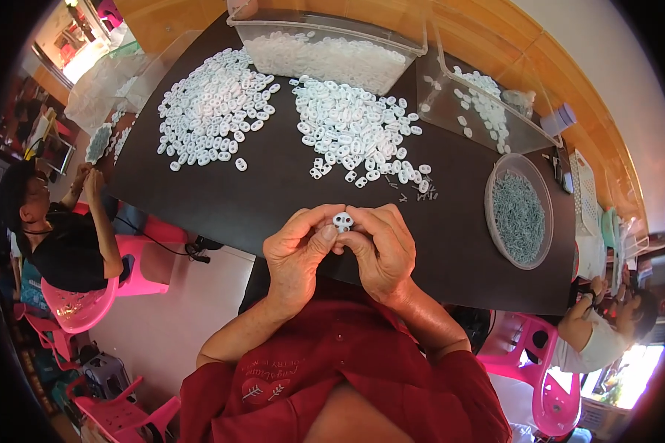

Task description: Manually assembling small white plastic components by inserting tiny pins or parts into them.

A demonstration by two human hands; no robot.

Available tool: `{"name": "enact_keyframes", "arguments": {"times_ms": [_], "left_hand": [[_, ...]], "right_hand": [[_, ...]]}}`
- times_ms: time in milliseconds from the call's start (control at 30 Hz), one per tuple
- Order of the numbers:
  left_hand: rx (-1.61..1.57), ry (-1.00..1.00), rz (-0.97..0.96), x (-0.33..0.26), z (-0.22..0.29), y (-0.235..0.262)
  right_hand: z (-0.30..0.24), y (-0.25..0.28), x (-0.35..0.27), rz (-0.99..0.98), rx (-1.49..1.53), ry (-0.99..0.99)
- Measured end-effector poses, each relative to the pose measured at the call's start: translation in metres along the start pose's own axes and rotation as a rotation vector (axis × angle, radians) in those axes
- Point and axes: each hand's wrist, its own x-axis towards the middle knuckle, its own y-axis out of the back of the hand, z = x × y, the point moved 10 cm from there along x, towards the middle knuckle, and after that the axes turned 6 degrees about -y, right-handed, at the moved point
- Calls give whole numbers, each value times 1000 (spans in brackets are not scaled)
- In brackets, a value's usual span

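Both hands meet over the near edge of the dark table, in front of my chest. Between the fingertips is a small white oval plastic piece (343, 219) with two dark holes. My left hand (294, 252) pinches it from the left, the thumb lying against its lower side. From the other side my right hand (383, 252) grips it with thumb and fingers. Fingers partly hide its lower part, so I cannot make out whether a second piece is joined to it. Just beyond lies a heap of similar white oval pieces (351, 122), with a few small grey pins (414, 193) at its near right.
Another heap of white ovals (214, 107) lies at left. Behind stands a clear bin of white pieces (325, 63), and a second clear bin (488, 111) is at right. A round tub (519, 210) holds many small grey pins. Two people sit at either side on pink chairs.
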Motion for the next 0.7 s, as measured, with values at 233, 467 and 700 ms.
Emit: {"name": "enact_keyframes", "arguments": {"times_ms": [233,467,700], "left_hand": [[-93,4,21,-4,-8,-8],[-43,8,47,-3,-4,-9],[-68,65,22,1,-8,-1]], "right_hand": [[6,4,-2,11,45,-76],[4,7,-2,34,-11,-19],[0,0,-1,54,-54,7]]}}
